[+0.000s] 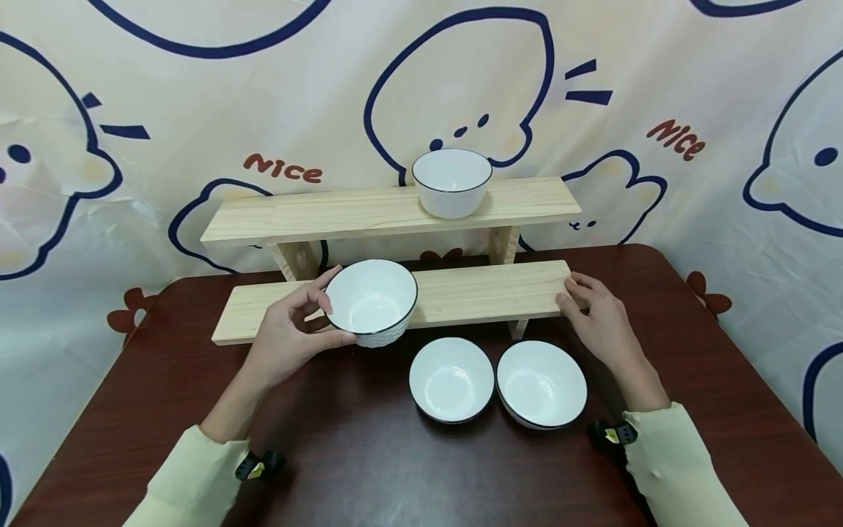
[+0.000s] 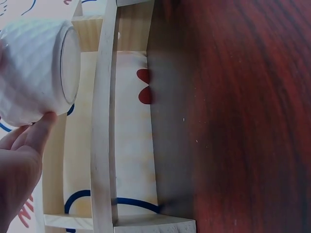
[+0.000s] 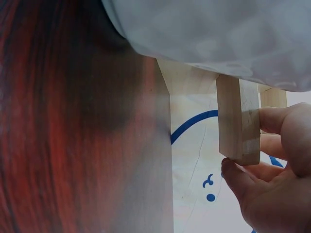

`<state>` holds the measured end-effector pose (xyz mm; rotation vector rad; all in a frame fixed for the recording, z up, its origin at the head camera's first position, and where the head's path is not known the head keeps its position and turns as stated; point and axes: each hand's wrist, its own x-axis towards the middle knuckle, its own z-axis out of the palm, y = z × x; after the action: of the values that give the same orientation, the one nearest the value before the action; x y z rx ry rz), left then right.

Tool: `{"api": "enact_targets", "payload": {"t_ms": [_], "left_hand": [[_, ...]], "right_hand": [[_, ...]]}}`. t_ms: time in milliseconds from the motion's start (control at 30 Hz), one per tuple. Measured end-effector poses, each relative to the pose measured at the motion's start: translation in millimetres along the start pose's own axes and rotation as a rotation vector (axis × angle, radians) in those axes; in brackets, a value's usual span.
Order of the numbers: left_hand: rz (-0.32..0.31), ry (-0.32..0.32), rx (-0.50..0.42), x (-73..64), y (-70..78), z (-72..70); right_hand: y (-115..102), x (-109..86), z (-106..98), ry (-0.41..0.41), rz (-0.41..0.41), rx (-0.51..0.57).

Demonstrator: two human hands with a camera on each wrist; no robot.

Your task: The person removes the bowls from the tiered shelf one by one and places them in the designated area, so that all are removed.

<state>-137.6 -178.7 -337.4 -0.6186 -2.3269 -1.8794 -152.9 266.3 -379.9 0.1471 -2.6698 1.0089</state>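
My left hand grips a white bowl with a dark rim, fingers and thumb at its left side. In the head view the bowl overlaps the front edge of the lower board of a two-tier wooden shelf. The left wrist view shows the bowl's textured side and its base, held above the tabletop. At the right end of that lower board, my right hand pinches the wood between thumb and fingers. In the right wrist view the fingertips touch the board's end.
Two more white bowls, one beside the other, stand on the dark brown table before the shelf. Another white bowl sits on the upper board. A printed cloth hangs behind.
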Motion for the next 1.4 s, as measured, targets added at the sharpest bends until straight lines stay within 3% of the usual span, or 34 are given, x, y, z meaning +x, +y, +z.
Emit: {"api": "enact_targets", "payload": {"t_ms": [567, 833, 1133, 1400], "left_hand": [[-0.013, -0.010, 0.034, -13.8, -11.0, -0.6], [0.025, -0.028, 0.053, -19.4, -15.9, -0.4], [0.026, -0.015, 0.096, -28.7, -16.6, -2.0], [0.039, -0.108, 0.087, -35.4, -16.2, -8.0]], "right_hand": [[-1, -1.0, 0, -0.010, 0.009, -0.001], [-1, -1.2, -1, -0.002, -0.004, -0.003], [-1, -1.1, -1, -0.006, -0.004, -0.002], [-1, -1.4, -1, -0.005, -0.018, -0.003]]}}
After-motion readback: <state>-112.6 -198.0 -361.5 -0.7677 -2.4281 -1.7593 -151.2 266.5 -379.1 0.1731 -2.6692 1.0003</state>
